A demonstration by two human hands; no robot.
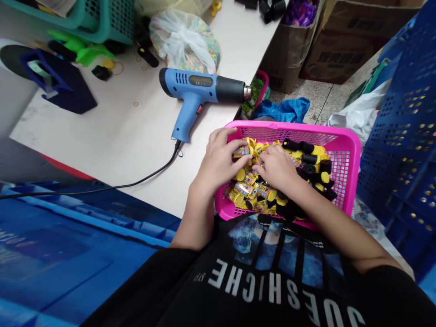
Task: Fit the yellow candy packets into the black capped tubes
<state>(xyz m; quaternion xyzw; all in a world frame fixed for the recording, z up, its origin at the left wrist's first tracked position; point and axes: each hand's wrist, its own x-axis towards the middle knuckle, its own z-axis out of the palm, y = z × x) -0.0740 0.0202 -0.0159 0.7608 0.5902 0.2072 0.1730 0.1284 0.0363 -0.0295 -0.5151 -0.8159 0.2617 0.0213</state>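
Note:
A pink plastic basket in front of my body holds many small yellow containers with printed labels, and black pieces with yellow ends. On the basket's left side, my left hand has its thumb and fingers curved round one small yellow labelled container. My right hand reaches into the middle of the pile, close beside the left. Its fingers are bent downward and drawn together among the yellow pieces; what they pinch is hidden.
A blue heat gun lies on the white table, its cord trailing left. Behind it sits a knotted plastic bag. A tape dispenser stands at left. Blue crates rise at right; cardboard boxes are on the floor.

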